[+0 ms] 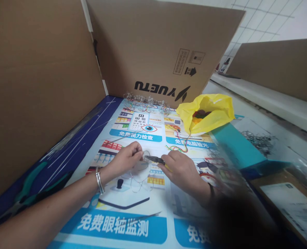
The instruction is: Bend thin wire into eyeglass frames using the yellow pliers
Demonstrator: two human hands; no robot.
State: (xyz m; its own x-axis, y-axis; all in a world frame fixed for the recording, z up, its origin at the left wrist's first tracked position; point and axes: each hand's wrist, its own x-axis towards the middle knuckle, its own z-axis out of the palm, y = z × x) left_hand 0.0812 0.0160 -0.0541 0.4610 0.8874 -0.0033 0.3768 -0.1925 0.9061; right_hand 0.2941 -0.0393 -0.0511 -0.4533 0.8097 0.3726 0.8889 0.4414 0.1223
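Observation:
Thin bent wire [140, 180] hangs in loops below my left hand [132, 155], whose thumb and fingers are pinched on it above the printed sheet. My right hand [178, 169] is wrapped round a pair of pliers [155, 159] with dark, narrow jaws. The jaws point left, close to the fingertips of my left hand and beside the wire. Whether the jaw tips touch the wire cannot be made out. Most of the pliers' handles are hidden inside my right hand.
Tangled wire pieces [148, 103] lie along the cardboard wall [153, 45]. A yellow bag [220, 112] with coloured contents stands at the back right, coloured threads [180, 148] in front. Green-handled pliers [31, 181] and straight wires [72, 138] lie left. A cardboard box [267, 183] is at right.

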